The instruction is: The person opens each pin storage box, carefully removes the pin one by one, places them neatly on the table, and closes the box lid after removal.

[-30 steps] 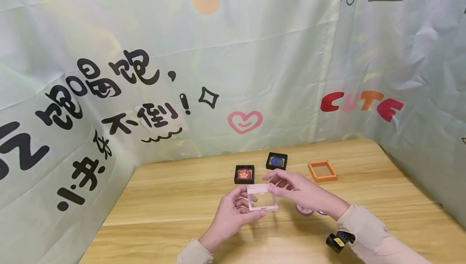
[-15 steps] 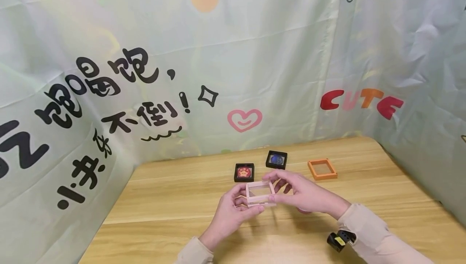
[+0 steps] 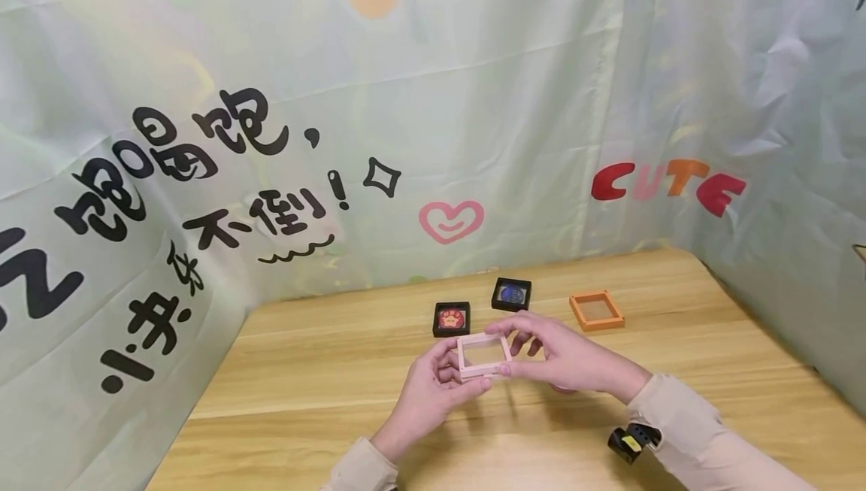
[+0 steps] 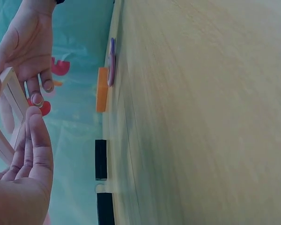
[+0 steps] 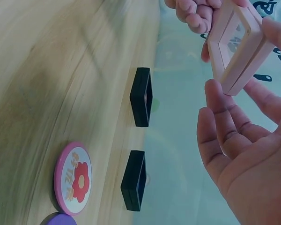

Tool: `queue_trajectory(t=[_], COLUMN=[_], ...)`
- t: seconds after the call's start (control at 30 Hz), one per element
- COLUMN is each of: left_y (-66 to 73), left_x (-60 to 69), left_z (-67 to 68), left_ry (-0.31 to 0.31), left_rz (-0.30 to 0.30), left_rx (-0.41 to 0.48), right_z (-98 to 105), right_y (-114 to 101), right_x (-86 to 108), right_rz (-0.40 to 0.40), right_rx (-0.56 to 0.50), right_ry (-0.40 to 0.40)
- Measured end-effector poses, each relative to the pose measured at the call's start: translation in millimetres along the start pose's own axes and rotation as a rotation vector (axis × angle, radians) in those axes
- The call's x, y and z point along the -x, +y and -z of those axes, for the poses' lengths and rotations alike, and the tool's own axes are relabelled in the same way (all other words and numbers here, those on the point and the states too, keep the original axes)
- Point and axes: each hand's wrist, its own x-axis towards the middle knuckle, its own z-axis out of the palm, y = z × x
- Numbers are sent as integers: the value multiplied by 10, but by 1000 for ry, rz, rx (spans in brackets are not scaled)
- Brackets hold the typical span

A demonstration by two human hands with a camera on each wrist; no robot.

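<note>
A small pink square display frame [image 3: 482, 372] with a clear see-through window is held up above the table by both hands. My left hand [image 3: 428, 392] grips its left side, the thumb along the lower front edge. On the right side, my right hand [image 3: 558, 354] pinches the frame, thumb at the near corner and fingers at the far edge. In the right wrist view the pink frame [image 5: 246, 54] shows two halves lying together with a thin seam. Below the right hand, a round badge [image 5: 75, 178] with a pink rim and red flower lies on the table.
Two black display frames stand farther back: one [image 3: 451, 334] holds a red star badge [image 3: 450, 318], the other [image 3: 497, 295] a blue badge [image 3: 512, 294]. An orange frame [image 3: 614, 322] lies to their right. A purple item [image 5: 61, 220] touches the flower badge. Printed cloth [image 3: 528, 137] hangs behind.
The pink frame's raised upper half has swung down onto the lower half. My right thumb has moved down to the near edge. The view has shifted slightly.
</note>
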Motion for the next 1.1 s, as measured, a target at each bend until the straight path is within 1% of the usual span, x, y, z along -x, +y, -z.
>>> queue_trajectory(t=[0.07, 0.23, 0.3, 0.4, 0.53, 0.63, 0.8, 1.1], left_y=[14, 68, 83, 89, 76, 59, 35, 4], left_x=[-4, -14, -11, -3, 2, 5, 20, 23], left_z=[-4, -4, -3, -5, -18, -28, -31, -5], left_ry=[-23, -117, -143, -158, -151, -147, -160, -183], left_rz=[19, 71, 74, 74, 76, 74, 69, 62], left_rx=[58, 260, 285, 283, 264, 241, 201, 211], right_z=[0, -3, -4, -9, -24, -36, -45, -56], right_y=[8, 11, 6, 2, 8, 16, 20, -14], right_x=[3, 11, 12, 11, 12, 18, 26, 20], right_rz=[2, 0, -6, -18, -27, -27, -22, -16], right_rx=[22, 94, 111, 124, 133, 145, 161, 185], right_ry=[7, 33, 38, 42, 48, 55, 67, 71])
